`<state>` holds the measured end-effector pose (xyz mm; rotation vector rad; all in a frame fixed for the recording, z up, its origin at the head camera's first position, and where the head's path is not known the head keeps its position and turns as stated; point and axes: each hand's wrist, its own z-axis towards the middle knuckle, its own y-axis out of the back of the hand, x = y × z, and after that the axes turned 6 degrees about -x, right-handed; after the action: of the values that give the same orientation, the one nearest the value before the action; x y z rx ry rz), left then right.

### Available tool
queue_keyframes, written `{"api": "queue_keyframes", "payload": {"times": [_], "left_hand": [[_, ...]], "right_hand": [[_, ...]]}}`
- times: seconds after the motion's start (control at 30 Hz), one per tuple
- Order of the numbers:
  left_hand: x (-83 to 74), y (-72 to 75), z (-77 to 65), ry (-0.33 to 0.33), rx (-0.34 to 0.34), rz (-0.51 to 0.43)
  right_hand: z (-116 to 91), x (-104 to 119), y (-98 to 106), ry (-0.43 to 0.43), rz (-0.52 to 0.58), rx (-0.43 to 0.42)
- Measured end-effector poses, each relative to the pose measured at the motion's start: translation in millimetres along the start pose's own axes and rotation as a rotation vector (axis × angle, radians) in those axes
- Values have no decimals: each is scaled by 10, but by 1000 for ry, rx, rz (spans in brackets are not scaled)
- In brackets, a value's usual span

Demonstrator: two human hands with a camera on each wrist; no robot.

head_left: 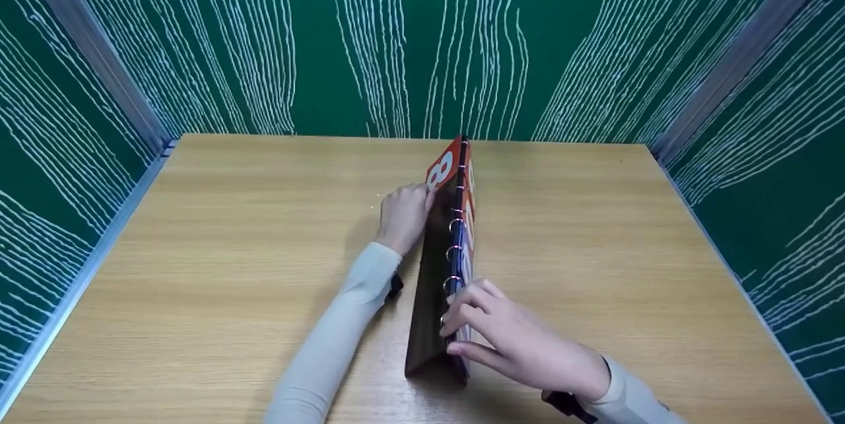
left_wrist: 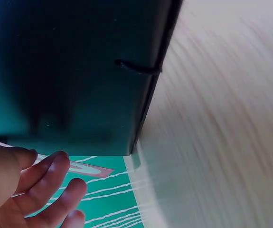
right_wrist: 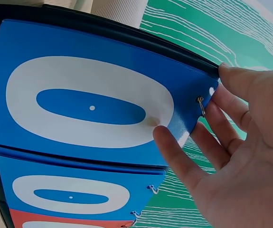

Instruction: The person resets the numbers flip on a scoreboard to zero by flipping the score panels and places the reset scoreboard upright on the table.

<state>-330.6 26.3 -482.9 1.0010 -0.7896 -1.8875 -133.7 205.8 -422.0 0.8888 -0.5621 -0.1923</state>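
A tabletop flip scoreboard (head_left: pixel 434 279) stands as a dark tent, its long top edge running away from me. Metal rings hold number cards along that edge. At the far end my left hand (head_left: pixel 404 212) holds a red number card (head_left: pixel 442 170) with a white 8 on the left side. In the left wrist view, the fingers partly hide that card. My right hand (head_left: pixel 511 335) is at the near end, its fingers curled over the top edge beside the rings. One fingertip rests on a blue number card (right_wrist: pixel 91 114) showing a white 0, in the right wrist view.
A wooden table (head_left: pixel 251 279) lies under the scoreboard. Green walls (head_left: pixel 317 47) with white wavy lines enclose the back and sides. Below the large card hangs a second blue card (right_wrist: pixel 98 209) with a 0, and red cards lie beyond it.
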Motion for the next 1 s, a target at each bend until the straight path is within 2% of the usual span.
{"api": "queue_keyframes", "payload": {"times": [0.2,0.4,0.53,0.7,0.83,1.0], "left_hand": [[18,-5,-17,-27,-65,75],[32,13,-20,14,-43,63],[33,26,-31,32,-45,68],[38,41,-64,41,-100,103],[43,65,-76,70,-108,129],[17,124,-62,146,-67,119]], "right_hand": [[-3,-13,-3,12,14,-7],[5,-21,-4,50,14,-9],[-3,-25,-6,35,13,-10],[-14,-19,-12,-6,6,-1],[-17,-12,-9,-37,9,11],[-10,-9,-6,-36,0,10]]}}
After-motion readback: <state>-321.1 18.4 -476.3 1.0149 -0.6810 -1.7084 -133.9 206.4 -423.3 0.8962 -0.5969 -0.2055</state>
